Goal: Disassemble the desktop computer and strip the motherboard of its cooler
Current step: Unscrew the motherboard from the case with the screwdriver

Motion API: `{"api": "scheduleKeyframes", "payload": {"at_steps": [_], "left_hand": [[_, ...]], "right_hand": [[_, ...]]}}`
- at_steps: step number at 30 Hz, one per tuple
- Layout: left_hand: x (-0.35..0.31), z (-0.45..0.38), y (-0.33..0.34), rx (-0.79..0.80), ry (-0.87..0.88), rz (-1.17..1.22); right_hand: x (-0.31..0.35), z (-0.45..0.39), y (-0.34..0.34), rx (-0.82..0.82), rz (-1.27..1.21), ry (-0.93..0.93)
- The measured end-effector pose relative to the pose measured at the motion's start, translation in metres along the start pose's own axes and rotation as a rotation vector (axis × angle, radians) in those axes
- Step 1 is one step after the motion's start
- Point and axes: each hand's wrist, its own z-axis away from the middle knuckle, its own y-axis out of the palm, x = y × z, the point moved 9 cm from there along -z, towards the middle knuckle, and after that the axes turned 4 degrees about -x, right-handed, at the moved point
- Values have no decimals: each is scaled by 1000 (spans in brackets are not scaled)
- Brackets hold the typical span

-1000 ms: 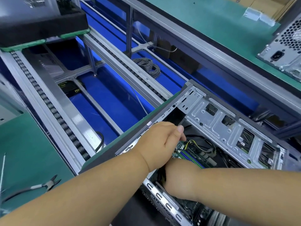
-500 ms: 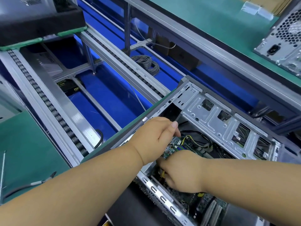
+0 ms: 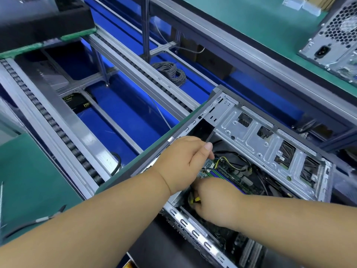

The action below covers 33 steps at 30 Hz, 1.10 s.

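Note:
The open grey desktop case [image 3: 251,136] lies on its side at the bench edge. Inside it the green motherboard [image 3: 228,171] shows, with a yellow-and-black cable [image 3: 226,159] looping over its top corner. My left hand [image 3: 183,161] reaches over the case wall with its fingers curled down at that corner; what they touch is hidden. Just below it, my right hand [image 3: 216,202] is inside the case, fingers curled round a small yellow-and-black piece [image 3: 197,199]. No cooler can be seen; my hands and arms cover the lower board.
A roller conveyor frame [image 3: 58,120] over blue flooring runs along the left. Cutting pliers [image 3: 48,217] lie on the green mat [image 3: 29,180] at lower left. A grey wire coil [image 3: 172,72] sits beyond the rails. A second computer case [image 3: 336,41] stands at top right.
My right hand has come up from deeper in the case toward the board's corner, and the yellow piece now shows under its fingers. My left hand has stayed at the case wall.

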Motion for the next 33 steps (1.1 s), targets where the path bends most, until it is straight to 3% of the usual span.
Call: {"api": "scheduleKeyframes", "payload": {"at_steps": [5,11,15,21,27,33], "left_hand": [[1,0,-1,-7,11,-5],[1,-1,-1,6,9,-12],[-1,0,0,19,7,-22],[-4,0,0,24,6,-26],[-4,0,0,10,18,-32],[-7,0,-1,8,28,-38]], "right_hand": [[0,12,2,-19,-3,-238],[-2,9,-20,-85,-379,-104],[4,21,-17,-212,-131,-76],[-6,29,-15,-265,-504,10],[1,36,-20,-386,-305,-5],[4,32,-20,-395,-474,-58]]}}
